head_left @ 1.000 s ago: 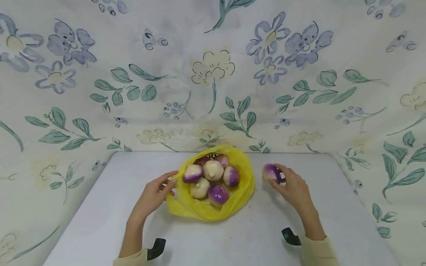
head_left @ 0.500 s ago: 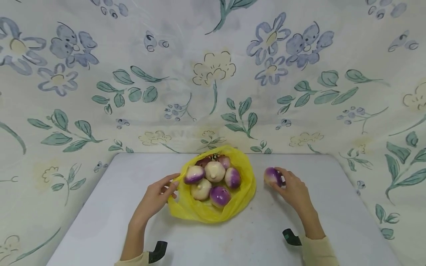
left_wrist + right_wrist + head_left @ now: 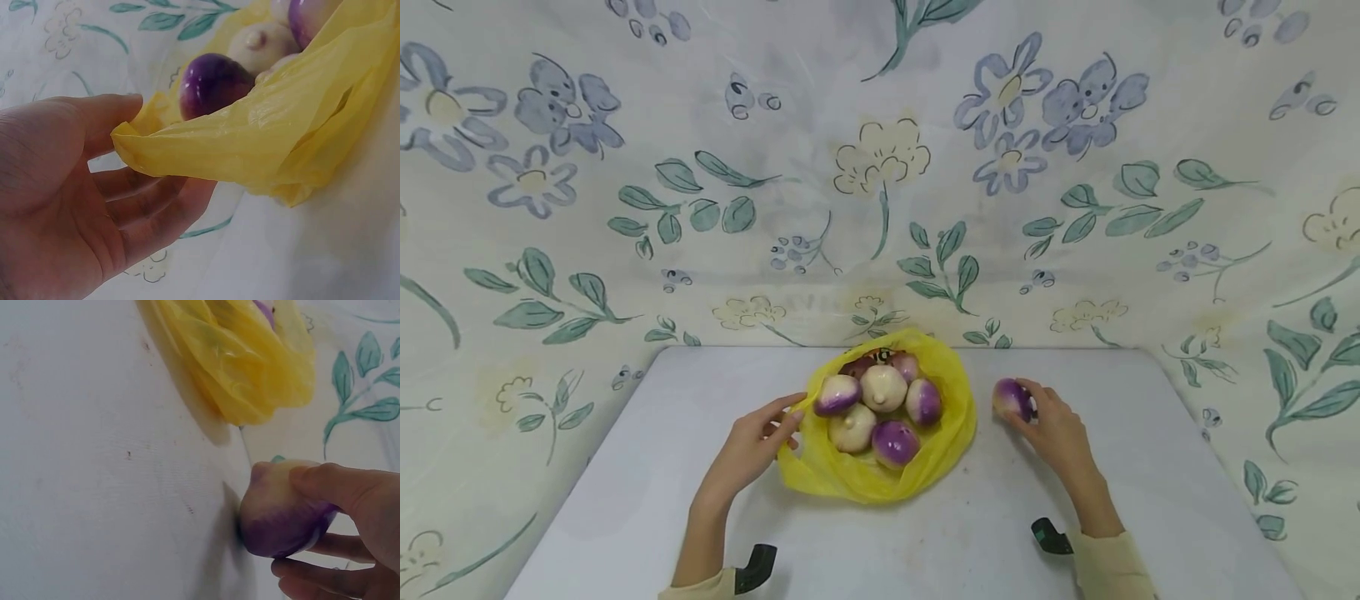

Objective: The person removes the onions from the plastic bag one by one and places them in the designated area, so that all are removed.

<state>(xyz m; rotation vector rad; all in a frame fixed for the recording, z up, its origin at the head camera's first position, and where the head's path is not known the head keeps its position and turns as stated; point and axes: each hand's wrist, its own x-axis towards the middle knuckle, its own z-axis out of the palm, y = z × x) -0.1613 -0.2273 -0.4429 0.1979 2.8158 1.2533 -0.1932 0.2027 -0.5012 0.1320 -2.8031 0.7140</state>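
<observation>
A yellow plastic bag (image 3: 951,446) sits open at the middle of the table, with several glossy purple-and-white turnips (image 3: 883,387) inside. My left hand (image 3: 748,446) is at the bag's left edge. Seen from the left wrist, the rim lies between the thumb (image 3: 122,106) and the fingers behind it. To the right of the bag, my right hand (image 3: 1056,429) holds a single turnip (image 3: 1011,400) by its sides, fingers curled round it. The right wrist view shows this turnip's pale, pointed end facing the bag and its purple side (image 3: 281,534) close to the tabletop.
The white table (image 3: 925,550) ends at the back against a flower-patterned cloth (image 3: 880,208), which also hangs at both sides. Black curved pieces stick out at the left wrist (image 3: 756,568) and the right wrist (image 3: 1051,536). Small dark specks mark the tabletop.
My right wrist and forearm have shifted slightly left, the turnip still in the fingers. The left hand and the bag hold nearly the same place.
</observation>
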